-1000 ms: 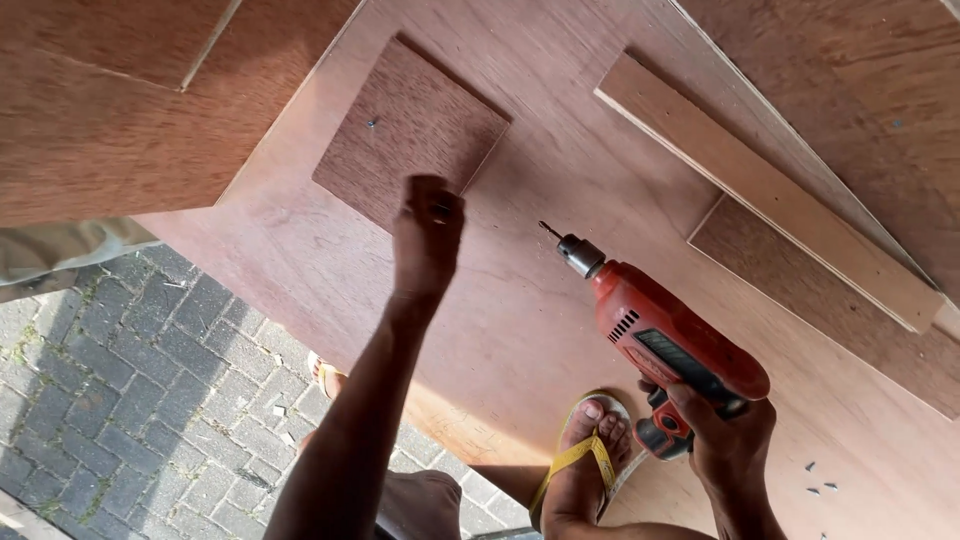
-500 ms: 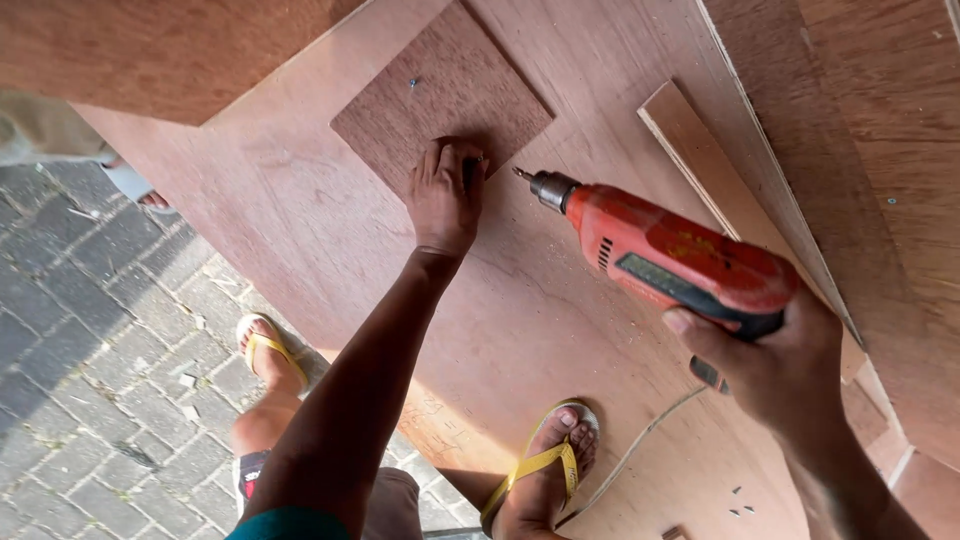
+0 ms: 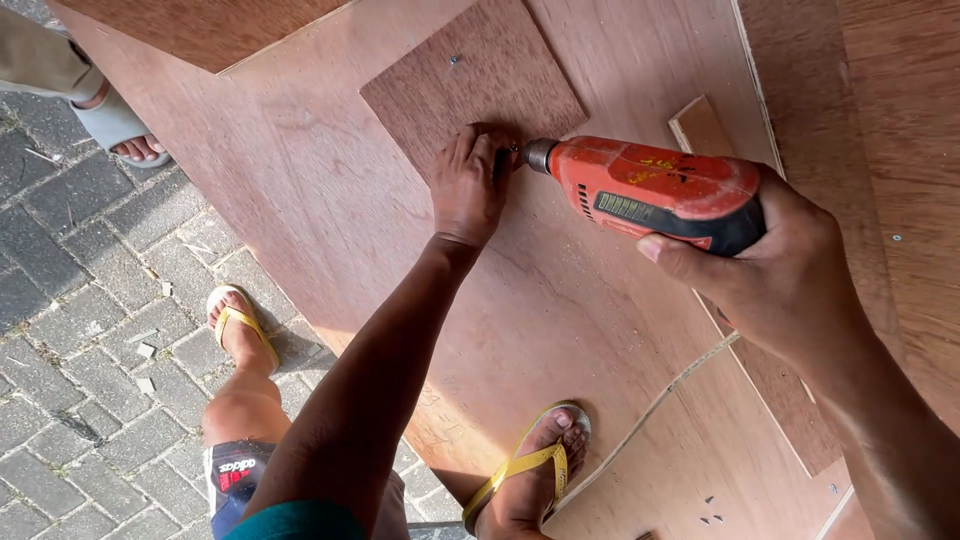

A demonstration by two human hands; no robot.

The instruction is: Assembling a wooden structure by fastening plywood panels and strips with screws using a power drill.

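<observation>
- Head view: my left hand sits at the upper middle of the frame, fingers curled shut at the lower edge of the small square plywood piece; I cannot tell what they pinch.
- My right hand, at middle right, has its grip wrapped tight round the red electric drill, whose nose touches my left fingertips.
- The square piece lies flat on the big plywood sheet; bare sheet lies open to its left and below the drill.
- The sheet's lower edge runs diagonally from upper left down to my foot in a yellow sandal.
- Paved ground fills the lower left.
- A wooden strip sits just right of the drill.
- The drill is red with a dark rear and a metal chuck.
</observation>
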